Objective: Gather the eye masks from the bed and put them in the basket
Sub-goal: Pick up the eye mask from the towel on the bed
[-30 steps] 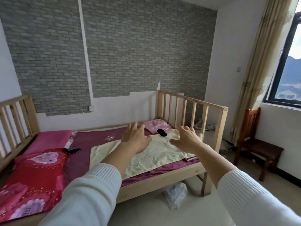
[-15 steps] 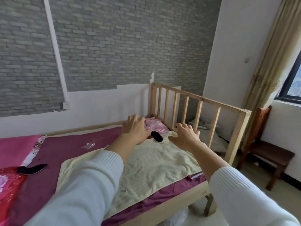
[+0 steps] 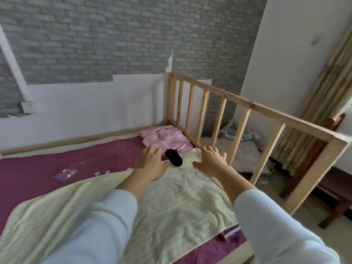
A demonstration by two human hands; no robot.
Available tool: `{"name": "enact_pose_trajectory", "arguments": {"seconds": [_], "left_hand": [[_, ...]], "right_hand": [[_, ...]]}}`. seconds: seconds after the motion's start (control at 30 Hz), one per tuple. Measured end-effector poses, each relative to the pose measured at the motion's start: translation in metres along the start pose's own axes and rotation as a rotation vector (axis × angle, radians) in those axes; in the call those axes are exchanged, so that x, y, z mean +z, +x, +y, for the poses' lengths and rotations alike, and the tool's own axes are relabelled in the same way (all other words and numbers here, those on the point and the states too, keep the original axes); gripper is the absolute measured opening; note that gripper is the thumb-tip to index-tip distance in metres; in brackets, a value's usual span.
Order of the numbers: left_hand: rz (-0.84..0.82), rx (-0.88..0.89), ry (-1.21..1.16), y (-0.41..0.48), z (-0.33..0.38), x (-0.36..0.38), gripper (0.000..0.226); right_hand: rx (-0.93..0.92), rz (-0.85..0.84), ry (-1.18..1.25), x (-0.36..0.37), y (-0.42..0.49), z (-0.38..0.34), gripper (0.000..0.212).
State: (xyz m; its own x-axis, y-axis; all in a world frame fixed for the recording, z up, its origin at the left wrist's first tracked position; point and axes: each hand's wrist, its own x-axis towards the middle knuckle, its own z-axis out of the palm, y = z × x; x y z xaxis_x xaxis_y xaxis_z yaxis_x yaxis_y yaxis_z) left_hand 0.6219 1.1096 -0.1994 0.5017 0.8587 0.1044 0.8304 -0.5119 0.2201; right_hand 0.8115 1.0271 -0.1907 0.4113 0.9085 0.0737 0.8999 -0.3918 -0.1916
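Note:
A black eye mask [image 3: 173, 158] lies at the far end of a pale yellow blanket [image 3: 171, 202] on the bed, just in front of a crumpled pink cloth [image 3: 165, 139]. My left hand [image 3: 150, 163] hovers just left of the mask, fingers spread and empty. My right hand [image 3: 210, 161] hovers just right of it, also spread and empty. Neither hand touches the mask. No basket is in view.
A wooden slatted footboard [image 3: 245, 109] rises right of my right hand. A clear plastic wrapper [image 3: 71, 169] lies on the purple sheet [image 3: 47, 162] to the left. A wooden chair [image 3: 339, 187] stands at the right by a curtain [image 3: 323, 88].
I have moved closer to the bed's far right end; both hands reached forward and now flank the mask. The second black mask at the left has left the view.

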Motion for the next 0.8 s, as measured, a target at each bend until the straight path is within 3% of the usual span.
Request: {"name": "enact_pose_trajectory", "arguments": {"seconds": [0.3,0.53,0.7,0.8], "left_hand": [[-0.14,-0.15,-0.126,0.239,0.016,0.117,0.058],[-0.336,-0.258,-0.188,0.333,-0.025,0.252,0.059],[-0.394,-0.363,-0.376,0.386,-0.056,0.362,0.054],[-0.415,-0.433,-0.56,0.413,-0.069,0.426,0.051]], "right_hand": [[0.02,-0.243,-0.003,0.092,0.26,0.091,0.066],[0.071,-0.41,0.094,0.236,0.36,0.12,0.062],[0.1,-0.509,0.138,0.344,0.413,0.134,0.063],[0.018,-0.467,0.119,0.398,0.442,0.139,0.067]]}}
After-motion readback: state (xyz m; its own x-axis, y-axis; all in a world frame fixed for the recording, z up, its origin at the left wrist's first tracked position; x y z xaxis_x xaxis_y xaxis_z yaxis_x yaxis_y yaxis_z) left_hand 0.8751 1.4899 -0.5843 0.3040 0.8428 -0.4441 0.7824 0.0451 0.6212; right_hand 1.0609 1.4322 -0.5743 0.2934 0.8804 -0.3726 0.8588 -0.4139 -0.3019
